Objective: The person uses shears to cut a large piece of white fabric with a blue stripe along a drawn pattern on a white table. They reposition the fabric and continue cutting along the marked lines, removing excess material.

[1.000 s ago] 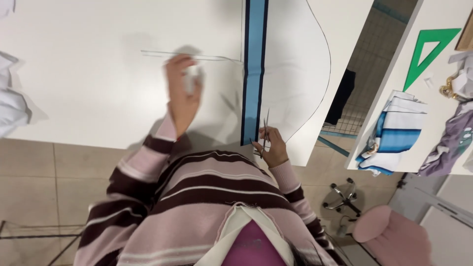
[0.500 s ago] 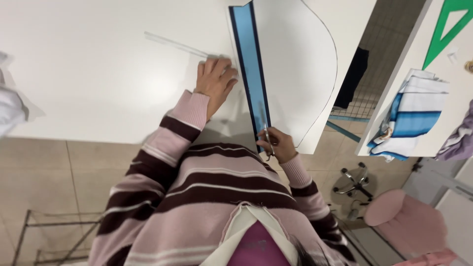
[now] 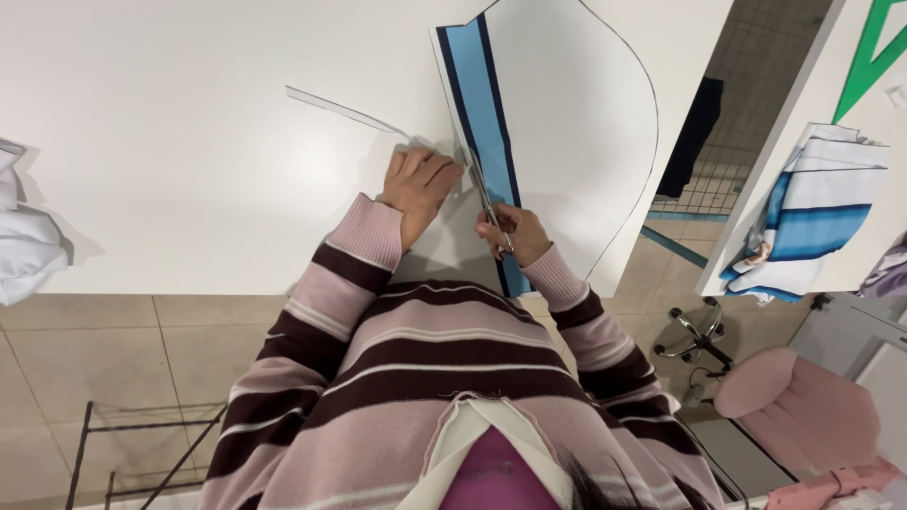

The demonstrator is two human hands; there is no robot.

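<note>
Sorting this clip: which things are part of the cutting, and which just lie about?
In use: scissors in right hand; white sheet with blue strip; left hand pressing it.
Lying about: folded striped cloth, green triangle, pink chair.

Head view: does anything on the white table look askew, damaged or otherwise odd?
Nothing looks damaged. A thin cut strip trails loosely across the table from the left hand, the only untidy item. The right hand holds scissors along the blue striped fabric, which lies flat.
</note>
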